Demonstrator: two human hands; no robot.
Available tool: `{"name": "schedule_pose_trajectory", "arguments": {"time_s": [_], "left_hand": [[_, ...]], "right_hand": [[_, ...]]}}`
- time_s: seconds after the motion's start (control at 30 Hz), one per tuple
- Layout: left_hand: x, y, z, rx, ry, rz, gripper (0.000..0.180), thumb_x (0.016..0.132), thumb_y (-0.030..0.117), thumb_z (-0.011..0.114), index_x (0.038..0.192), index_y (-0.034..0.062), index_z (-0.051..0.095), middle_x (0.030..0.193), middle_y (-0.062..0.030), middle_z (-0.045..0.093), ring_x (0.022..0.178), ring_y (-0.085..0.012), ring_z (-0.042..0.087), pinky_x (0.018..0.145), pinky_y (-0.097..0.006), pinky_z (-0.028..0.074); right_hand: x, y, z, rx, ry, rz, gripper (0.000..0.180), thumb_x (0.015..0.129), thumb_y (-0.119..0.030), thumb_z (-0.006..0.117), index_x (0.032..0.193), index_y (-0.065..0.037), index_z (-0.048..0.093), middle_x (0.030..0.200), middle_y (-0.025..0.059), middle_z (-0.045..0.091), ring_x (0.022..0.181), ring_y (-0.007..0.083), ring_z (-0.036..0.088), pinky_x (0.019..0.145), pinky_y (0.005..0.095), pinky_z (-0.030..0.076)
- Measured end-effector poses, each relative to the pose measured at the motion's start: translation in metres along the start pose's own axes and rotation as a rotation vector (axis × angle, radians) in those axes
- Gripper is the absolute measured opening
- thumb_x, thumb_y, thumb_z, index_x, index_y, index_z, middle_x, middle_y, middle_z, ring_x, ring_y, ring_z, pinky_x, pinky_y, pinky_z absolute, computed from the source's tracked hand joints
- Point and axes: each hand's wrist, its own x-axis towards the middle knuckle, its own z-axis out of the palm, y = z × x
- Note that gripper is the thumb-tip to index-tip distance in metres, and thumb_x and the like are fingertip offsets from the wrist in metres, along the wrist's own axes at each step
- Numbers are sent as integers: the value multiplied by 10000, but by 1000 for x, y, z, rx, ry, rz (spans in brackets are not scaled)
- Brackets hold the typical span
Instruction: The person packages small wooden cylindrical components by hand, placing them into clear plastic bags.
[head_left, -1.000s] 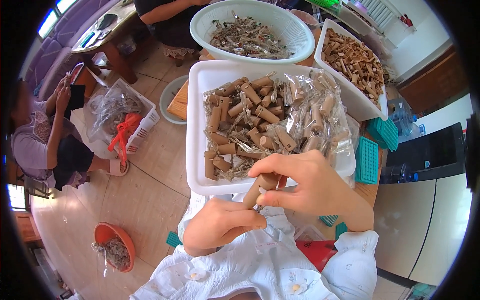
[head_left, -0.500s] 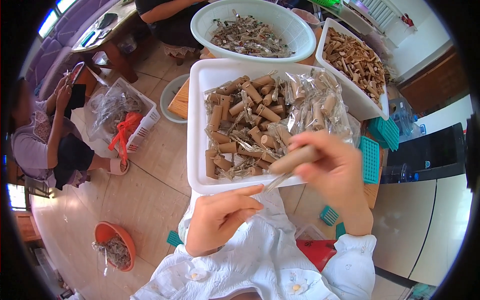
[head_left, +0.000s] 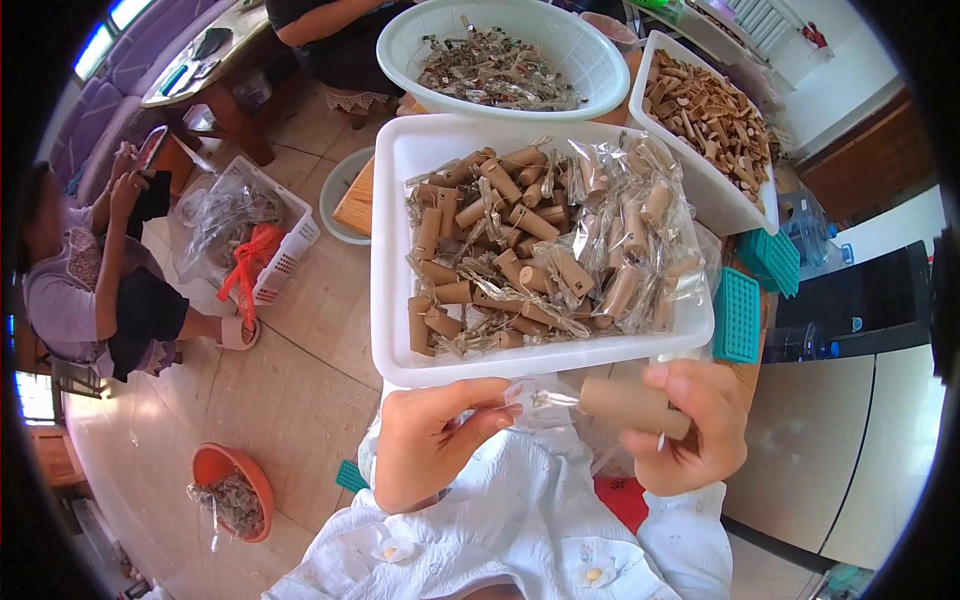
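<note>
Wooden floor underlies a white tray [head_left: 392, 250] of wrapped cardboard tubes [head_left: 540, 250].

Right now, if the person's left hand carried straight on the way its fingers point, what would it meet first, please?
The left hand points right, so it would probably first meet the brown cardboard tube in the right hand; its clear crinkly wrapper end already sits at the fingertips. Depth is uncertain.
</note>
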Motion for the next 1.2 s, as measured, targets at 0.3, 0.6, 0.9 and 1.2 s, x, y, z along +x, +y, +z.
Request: {"name": "schedule_pose_trajectory", "arguments": {"time_s": [0.3,0.6,0.9,1.2], "left_hand": [[3,5,-1,-26,-119,-42,268,680,-3,668,939,-4,600,723,-96,634,676,-154,623,596,-238,490],[7,2,4,-104,-143,-6,253,729,124,668,951,20,604,673,-14,586,480,-82,404,419,-202,302],[4,-2,4,-106,-61,-20,315,702,124,688,986,21,598,637,-1,570,439,-30,323,392,-182,256],[7,0,7,-19,-23,-48,353,663,158,720,978,46,608,626,10,563,456,-29,339,406,-183,286]], "right_hand": [[5,7,10,132,-131,132,398,681,-81,706,1039,5,558,922,125,578,747,179,588,618,250,489],[3,3,24,123,-203,230,401,705,-53,677,1084,-23,548,963,100,531,678,137,563,549,233,462],[-7,12,37,94,-228,55,358,665,-211,711,957,-55,575,1056,128,534,809,239,535,705,318,434],[-16,13,48,80,-154,122,408,575,-260,759,914,-114,583,1155,118,433,1028,324,415,854,420,349]]}}
